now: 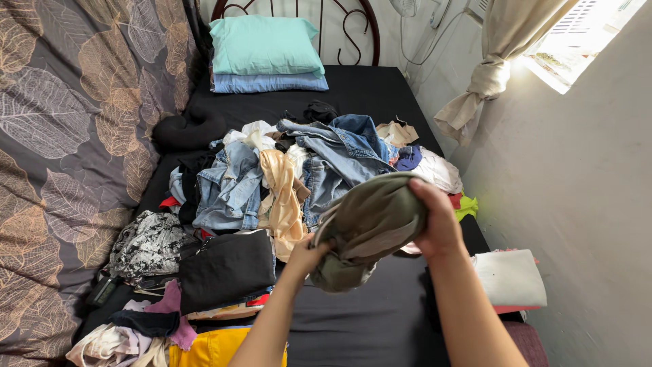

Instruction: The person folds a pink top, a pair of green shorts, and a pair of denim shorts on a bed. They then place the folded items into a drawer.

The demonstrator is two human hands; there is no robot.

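- My left hand [307, 256] is closed on the lower bunched end of a crumpled olive-green cloth garment [367, 228], fingers pinching the fabric from beneath, so the loose end does not drop.
- My right hand [435, 221] is wrapped over the upper right side of the same garment, fingers curled onto the fabric and gripping it; the two grips together keep the bundle off the bed.
- The olive garment hangs in the air between my hands, above the black bed sheet [367, 319] and just in front of the heap of clothes.
- That heap of mixed clothing [299, 170] lies across the middle of the bed: a pale blue denim jacket [227, 190], a darker blue denim piece [343, 153] and a cream satin-like garment [282, 200] draped between them.
- Nearer me on the left sits a folded black garment [227, 268] on top of a small stack, with a yellow cloth [210, 350] at the bottom edge; I judge this to be sorted items kept apart from the heap.
- A folded white piece [509, 277] rests at the right edge of the bed, beside the wall.
- A teal pillow [265, 44] lies on a blue one at the headboard.
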